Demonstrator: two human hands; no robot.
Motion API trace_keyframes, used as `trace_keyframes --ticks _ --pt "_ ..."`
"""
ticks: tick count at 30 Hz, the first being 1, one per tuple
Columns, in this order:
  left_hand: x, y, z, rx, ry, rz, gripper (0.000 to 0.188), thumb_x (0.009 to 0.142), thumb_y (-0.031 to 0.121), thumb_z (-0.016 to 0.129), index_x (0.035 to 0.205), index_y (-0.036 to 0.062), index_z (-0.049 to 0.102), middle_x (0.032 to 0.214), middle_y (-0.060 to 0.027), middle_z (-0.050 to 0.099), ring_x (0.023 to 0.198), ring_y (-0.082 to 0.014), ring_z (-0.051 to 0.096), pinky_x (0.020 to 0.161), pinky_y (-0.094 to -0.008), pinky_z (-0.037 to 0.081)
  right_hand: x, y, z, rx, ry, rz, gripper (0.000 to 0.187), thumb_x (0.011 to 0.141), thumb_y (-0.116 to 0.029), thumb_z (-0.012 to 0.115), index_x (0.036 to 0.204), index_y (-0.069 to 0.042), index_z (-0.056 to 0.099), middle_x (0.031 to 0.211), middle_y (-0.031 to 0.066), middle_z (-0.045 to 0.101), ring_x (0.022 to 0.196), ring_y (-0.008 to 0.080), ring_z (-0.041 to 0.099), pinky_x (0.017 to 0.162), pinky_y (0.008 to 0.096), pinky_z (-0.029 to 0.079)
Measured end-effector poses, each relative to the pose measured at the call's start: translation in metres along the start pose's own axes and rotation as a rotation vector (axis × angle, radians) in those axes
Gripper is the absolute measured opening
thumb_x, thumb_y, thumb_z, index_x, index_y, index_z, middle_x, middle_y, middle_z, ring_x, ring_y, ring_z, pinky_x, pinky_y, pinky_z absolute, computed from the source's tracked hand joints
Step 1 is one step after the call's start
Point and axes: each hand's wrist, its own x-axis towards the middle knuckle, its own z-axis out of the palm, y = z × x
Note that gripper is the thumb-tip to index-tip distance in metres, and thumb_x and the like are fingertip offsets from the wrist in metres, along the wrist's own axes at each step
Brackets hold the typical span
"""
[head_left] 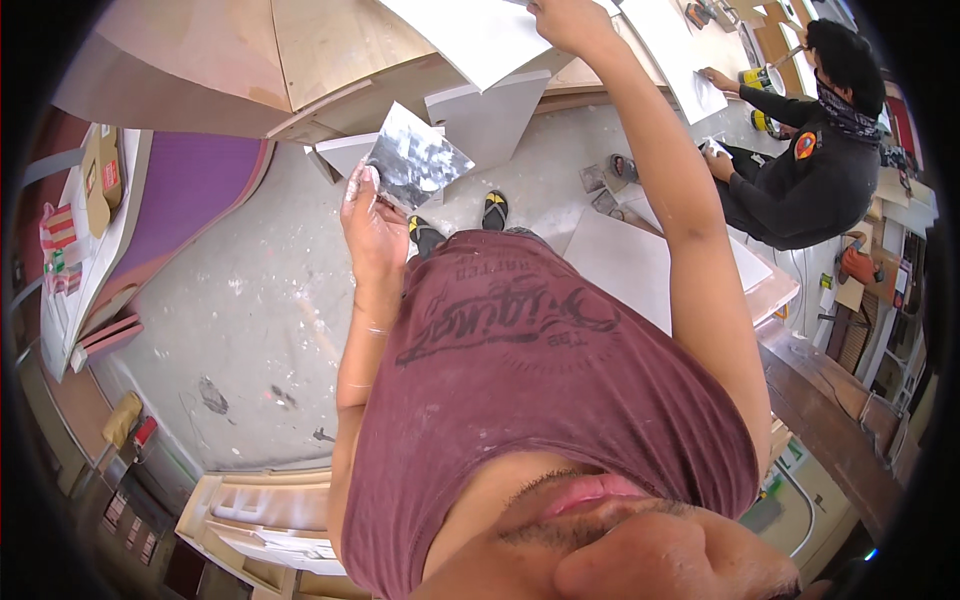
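My left hand (374, 222) grips a thin square plate (418, 158) by its near left edge, thumb on top. White paste is smeared over the plate's dark grey, shiny face, and white residue marks my fingers. My right arm reaches far forward, and my right hand (572, 24) is closed at the top edge of the view, over a white panel (470, 38). A small dark end shows beside its fingers, but what it holds is mostly cut off. The white panel lies on a plywood structure (335, 50).
At the right a co-worker in black (825, 170) crouches, one hand on another white panel (690, 75), near paint buckets (762, 80). A purple-faced curved piece (195, 190) stands left. White boards (620, 260) lie by my right side. A wooden frame (270, 510) is at lower left.
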Motion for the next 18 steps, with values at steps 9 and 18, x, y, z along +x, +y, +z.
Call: trace_keyframes --ticks 9,18 --pt "-0.01 -0.002 -0.035 -0.006 0.128 0.056 0.032 0.099 0.012 0.049 0.126 -0.0053 0.046 0.113 -0.0102 0.061 0.102 -0.0155 0.061 0.088 -0.0288 0.052 -0.042 -0.021 0.022 -0.135 -0.028 -0.108 0.039 0.086 -0.011 0.051 0.12 -0.023 0.066 0.09 0.0147 0.07 0.077 0.032 0.067 0.071 0.0451 0.053" --pt "-0.005 -0.007 -0.031 -0.005 0.119 0.046 0.028 0.1 0.012 0.047 0.122 -0.0046 0.049 0.112 -0.0111 0.061 0.101 -0.0166 0.062 0.086 -0.0307 0.053 -0.081 0.011 -0.003 -0.017 0.088 -0.039 0.04 0.087 -0.012 0.05 0.123 -0.025 0.063 0.094 0.0135 0.07 0.085 0.0321 0.067 0.078 0.0443 0.053"
